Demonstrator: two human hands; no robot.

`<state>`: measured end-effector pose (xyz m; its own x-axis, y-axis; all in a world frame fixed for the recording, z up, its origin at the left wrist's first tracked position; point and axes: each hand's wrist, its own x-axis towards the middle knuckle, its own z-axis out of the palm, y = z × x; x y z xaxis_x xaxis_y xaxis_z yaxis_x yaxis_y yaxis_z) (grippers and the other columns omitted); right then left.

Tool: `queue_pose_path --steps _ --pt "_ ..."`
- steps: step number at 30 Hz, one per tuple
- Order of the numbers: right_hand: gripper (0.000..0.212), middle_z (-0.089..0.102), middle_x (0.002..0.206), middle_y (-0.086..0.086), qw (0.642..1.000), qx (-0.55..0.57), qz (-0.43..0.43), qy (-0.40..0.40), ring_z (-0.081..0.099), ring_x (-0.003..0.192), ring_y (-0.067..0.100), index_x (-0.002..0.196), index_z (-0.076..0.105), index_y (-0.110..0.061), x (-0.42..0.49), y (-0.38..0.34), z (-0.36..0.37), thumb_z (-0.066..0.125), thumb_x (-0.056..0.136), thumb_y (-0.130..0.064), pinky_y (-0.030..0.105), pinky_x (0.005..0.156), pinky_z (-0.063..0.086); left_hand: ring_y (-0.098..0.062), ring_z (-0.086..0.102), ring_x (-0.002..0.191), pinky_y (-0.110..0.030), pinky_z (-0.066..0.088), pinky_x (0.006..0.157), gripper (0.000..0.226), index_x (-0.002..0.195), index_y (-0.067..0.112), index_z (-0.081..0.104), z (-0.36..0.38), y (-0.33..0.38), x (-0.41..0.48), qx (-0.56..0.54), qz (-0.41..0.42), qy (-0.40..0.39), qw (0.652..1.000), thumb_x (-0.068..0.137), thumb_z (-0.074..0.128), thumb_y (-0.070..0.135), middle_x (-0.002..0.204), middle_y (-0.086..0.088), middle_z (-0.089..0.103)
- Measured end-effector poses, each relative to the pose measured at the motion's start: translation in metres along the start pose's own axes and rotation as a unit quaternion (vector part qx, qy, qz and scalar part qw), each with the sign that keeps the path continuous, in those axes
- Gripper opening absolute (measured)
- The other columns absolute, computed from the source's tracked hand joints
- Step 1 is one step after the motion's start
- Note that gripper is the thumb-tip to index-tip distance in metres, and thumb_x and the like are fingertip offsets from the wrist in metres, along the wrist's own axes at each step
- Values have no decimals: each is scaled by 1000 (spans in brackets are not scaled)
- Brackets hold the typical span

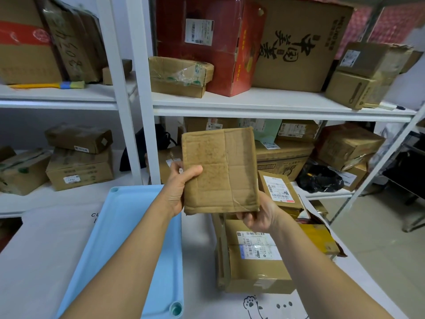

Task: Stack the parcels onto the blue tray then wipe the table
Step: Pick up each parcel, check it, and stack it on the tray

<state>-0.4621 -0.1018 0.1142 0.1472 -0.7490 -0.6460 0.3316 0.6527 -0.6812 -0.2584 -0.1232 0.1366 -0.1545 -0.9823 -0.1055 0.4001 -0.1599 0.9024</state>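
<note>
Right now my forearms run up from the bottom of the view, and between them and below lies the blue tray (pixel 110 261), bare, its long axis running away from me on the white table (pixel 34 261). Just right of the tray, a labelled parcel (pixel 255 261) rests flat on the table, with another labelled one (pixel 279 192) leaning behind it and some yellow packaging beside it that I can't make out well.

Higher up, I hold a flat brown parcel (pixel 220 171) in the air with both hands, its broad face tilted toward me. My left hand (pixel 178 187) pinches its left edge, thumb on the front face and fingers hidden behind. My right hand (pixel 259 215) cups its lower right corner from beneath, fingers curled around the bottom edge.

What the placement turns on: the tray sits down and to the left of the parcel, on my left hand's side, so that hand is nearer and would lead the lowering. The parcel's longer side stands roughly upright and would lie along the tray's length once laid flat.

Beyond, white shelves (pixel 253 104) carry many more cartons.
</note>
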Motion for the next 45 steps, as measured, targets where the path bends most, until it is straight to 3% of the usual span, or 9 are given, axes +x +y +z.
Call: queue_pose_path --steps 6,11,18,23,29,33,35,40,45 --pt "62 69 65 22 1000 3 -20 3 61 37 21 100 61 1 -6 0 2 31 97 -53 13 27 38 -27 61 107 -47 54 84 83 128 12 43 -8 -6 3 -25 -66 32 997 56 78 33 120 -10 63" --pt "74 62 58 8 999 23 -39 20 53 42 13 106 62 -4 -6 3 -5 27 92 -67 15 35 39 -30 62 98 -38 55 55 77 133 18 38 -7 -9 3 -23 -128 89 988 70 75 42 119 -16 59" --pt "85 63 121 17 997 -4 -71 24 65 103 32 136 35 -15 -12 6 10 59 74 -68 43 73 53 -29 56 105 -52 51 67 85 132 24 40 2 -6 4 -54 -163 157 973 60 81 45 122 -11 55" --pt "77 56 125 23 995 -9 -99 3 59 111 39 130 38 -22 -18 6 38 73 69 -54 56 92 47 -28 54 104 -49 50 65 87 135 23 32 15 -5 4 -29 -154 180 971 66 80 43 126 -8 53" --pt "68 59 109 20 990 110 -73 55 64 90 35 127 46 -14 -19 2 44 74 72 -41 43 63 59 -28 58 103 -52 52 80 74 134 28 41 13 5 -4 -37 -119 157 980 75 58 69 126 -9 55" --pt "64 61 87 16 989 138 -35 48 65 76 30 114 52 -7 -23 0 37 68 73 -53 35 47 56 -17 62 82 -31 54 49 31 121 26 49 2 14 -7 -43 -40 190 980 96 43 44 113 -2 58" --pt "62 66 76 15 987 154 -15 31 66 72 29 106 56 -4 -24 2 34 66 73 -56 33 50 58 -15 62 80 -28 51 52 22 115 24 55 0 16 -10 -18 -11 186 982 98 46 35 105 2 61" --pt "75 68 101 15 982 187 11 -16 67 80 28 117 60 -8 -19 7 26 65 69 -65 33 68 56 -17 64 85 -29 52 68 14 102 22 64 1 18 -14 -15 22 144 989 95 54 30 104 -3 66" --pt "81 56 130 12 973 219 26 -71 69 71 31 133 54 -12 -23 11 20 65 72 -65 35 49 59 -15 61 85 -26 54 67 17 103 19 67 6 22 -17 8 73 124 990 93 56 28 91 0 66"
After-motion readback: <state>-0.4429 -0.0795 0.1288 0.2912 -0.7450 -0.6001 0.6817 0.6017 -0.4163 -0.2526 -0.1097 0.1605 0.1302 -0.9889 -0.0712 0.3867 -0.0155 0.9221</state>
